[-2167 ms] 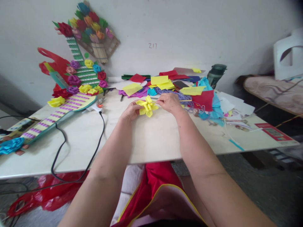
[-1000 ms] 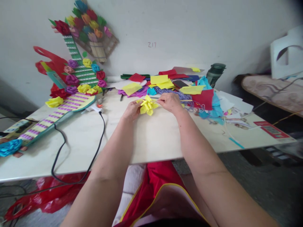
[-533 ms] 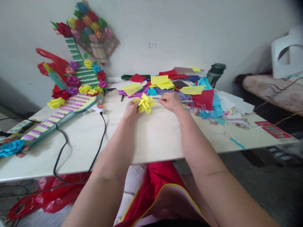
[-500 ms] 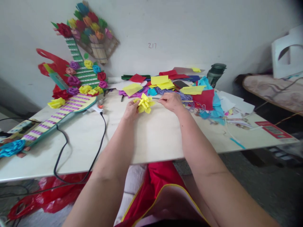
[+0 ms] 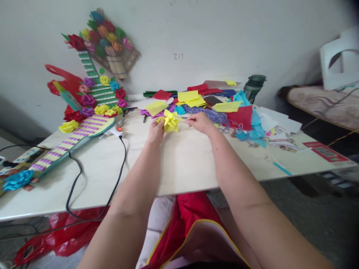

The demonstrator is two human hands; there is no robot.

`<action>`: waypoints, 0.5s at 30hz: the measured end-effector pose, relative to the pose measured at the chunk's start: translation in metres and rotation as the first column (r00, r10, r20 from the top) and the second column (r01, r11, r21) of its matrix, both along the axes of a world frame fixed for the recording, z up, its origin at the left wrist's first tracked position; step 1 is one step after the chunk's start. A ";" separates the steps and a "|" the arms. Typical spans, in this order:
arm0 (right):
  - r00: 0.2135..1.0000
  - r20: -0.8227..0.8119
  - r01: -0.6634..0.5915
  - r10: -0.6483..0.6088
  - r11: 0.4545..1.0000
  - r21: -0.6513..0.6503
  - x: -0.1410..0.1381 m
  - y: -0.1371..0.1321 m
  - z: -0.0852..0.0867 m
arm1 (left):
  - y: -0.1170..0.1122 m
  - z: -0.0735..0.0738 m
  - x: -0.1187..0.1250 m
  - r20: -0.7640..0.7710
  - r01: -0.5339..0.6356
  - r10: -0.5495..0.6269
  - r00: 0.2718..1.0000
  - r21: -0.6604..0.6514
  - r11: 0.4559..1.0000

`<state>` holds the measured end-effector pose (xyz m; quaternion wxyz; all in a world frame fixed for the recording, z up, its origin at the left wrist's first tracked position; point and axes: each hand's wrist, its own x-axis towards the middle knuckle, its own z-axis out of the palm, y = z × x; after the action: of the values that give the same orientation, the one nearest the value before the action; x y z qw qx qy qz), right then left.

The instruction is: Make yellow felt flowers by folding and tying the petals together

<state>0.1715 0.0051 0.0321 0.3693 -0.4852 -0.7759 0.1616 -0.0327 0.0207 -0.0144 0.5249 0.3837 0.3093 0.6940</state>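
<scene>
My left hand [image 5: 156,131] is closed around the base of a yellow paper flower [image 5: 169,121], holding it just above the pale table [image 5: 179,160]. My right hand [image 5: 199,122] sits to the flower's right with its fingers pinched together, close to a thin stick that runs toward the flower; what the fingers grip is too small to make out. Behind both hands lies a heap of coloured paper sheets [image 5: 193,99] and a tangle of purple yarn [image 5: 209,114].
A long striped craft board decorated with paper flowers [image 5: 84,127] lies at the left, with a black cable [image 5: 112,179] looping over the table's front edge. A dark green bottle [image 5: 254,86] stands at the back. Red and blue scraps [image 5: 246,119] lie right.
The yellow flower has moved a little up and away with my left hand, and its petals look more bunched. My right hand stayed beside it.
</scene>
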 end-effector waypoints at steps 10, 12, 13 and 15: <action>0.998 0.048 0.043 -0.038 0.992 -0.115 0.000 -0.005 0.005 | 0.001 -0.001 0.004 -0.015 -0.042 0.041 0.999 -0.045 0.998; 0.997 0.060 0.051 -0.044 0.991 -0.123 0.000 -0.004 0.005 | 0.001 -0.002 0.005 -0.010 -0.049 0.049 0.999 -0.041 0.998; 0.997 0.064 0.054 -0.046 0.991 -0.125 0.000 -0.005 0.005 | 0.001 -0.002 0.005 -0.005 -0.050 0.050 0.999 -0.039 0.998; 0.996 0.073 0.063 -0.054 0.990 -0.125 0.000 -0.005 0.005 | 0.001 -0.002 0.006 0.009 -0.050 0.051 0.999 -0.036 0.998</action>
<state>0.1711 0.0003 0.0372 0.3153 -0.5354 -0.7619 0.1828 -0.0266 0.0215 -0.0161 0.5154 0.3631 0.3285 0.7032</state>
